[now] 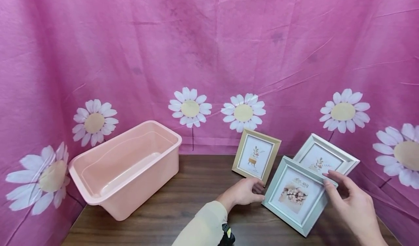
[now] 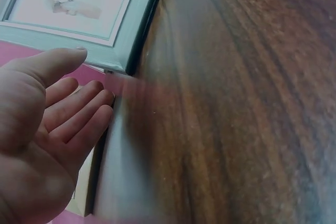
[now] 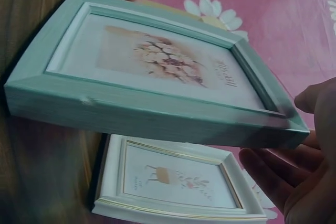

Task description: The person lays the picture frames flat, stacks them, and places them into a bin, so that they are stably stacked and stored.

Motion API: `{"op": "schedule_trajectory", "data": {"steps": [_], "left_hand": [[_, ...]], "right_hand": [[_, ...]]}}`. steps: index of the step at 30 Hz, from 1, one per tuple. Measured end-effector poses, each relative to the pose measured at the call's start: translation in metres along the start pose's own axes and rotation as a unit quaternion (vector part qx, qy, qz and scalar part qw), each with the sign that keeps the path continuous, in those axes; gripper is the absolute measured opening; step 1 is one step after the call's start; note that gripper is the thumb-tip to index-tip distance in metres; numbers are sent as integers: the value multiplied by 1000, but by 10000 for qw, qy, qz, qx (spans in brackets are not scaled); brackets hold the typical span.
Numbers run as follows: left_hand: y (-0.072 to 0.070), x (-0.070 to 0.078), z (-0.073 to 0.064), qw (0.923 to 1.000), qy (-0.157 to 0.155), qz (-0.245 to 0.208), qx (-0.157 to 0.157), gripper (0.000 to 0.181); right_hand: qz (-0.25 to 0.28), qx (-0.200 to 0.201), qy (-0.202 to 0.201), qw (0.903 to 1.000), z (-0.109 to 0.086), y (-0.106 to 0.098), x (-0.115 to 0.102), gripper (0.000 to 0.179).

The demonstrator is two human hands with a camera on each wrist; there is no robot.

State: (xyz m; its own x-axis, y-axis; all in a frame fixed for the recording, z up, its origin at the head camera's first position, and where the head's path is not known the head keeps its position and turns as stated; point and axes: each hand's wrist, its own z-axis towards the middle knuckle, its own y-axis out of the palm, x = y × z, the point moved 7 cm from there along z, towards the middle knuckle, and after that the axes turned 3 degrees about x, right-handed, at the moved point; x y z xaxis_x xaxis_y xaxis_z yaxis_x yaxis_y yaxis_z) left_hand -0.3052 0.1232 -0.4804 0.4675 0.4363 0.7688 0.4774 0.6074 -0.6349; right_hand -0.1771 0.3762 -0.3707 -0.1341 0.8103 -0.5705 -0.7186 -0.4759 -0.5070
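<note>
My right hand point(image 1: 355, 204) pinches the upper right corner of a pale green picture frame point(image 1: 322, 217), thumb in front and fingers behind. The frame leans back and holds a picture of a flower bouquet point(image 3: 168, 59). Beside its left edge is my left hand point(image 1: 243, 193), fingers loosely extended and thumb tip close to the frame's side. In the left wrist view the left palm point(image 2: 31, 177) shows nothing in it. A gold-coloured picture frame point(image 1: 276, 155) stands behind the left hand. Partly hidden behind the green one stands a white picture frame point(image 3: 173, 213).
An oblong pink plastic bin point(image 1: 144, 191) stands at the left of the dark wood table point(image 1: 193, 202); its visible inside holds nothing. A pink cloth point(image 1: 196, 39) printed with large daisies hangs behind the table and along its sides.
</note>
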Motion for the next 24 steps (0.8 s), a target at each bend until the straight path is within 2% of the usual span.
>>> {"op": "schedule_trajectory", "data": {"steps": [6, 14, 20, 24], "left_hand": [[5, -1, 4, 9999, -1, -76, -73, 37], [10, 5, 8, 9988, 68, 414, -248, 29], [12, 6, 8, 9972, 10, 718, -204, 27], [11, 6, 8, 9955, 86, 926, -196, 25]], "right_hand": [[35, 25, 300, 9995, -4, 1, 8, 25], [83, -39, 237, 9997, -2, 1, 7, 23], [105, -98, 251, 9996, -3, 3, 8, 24], [79, -106, 190, 9997, -3, 4, 7, 23]]}}
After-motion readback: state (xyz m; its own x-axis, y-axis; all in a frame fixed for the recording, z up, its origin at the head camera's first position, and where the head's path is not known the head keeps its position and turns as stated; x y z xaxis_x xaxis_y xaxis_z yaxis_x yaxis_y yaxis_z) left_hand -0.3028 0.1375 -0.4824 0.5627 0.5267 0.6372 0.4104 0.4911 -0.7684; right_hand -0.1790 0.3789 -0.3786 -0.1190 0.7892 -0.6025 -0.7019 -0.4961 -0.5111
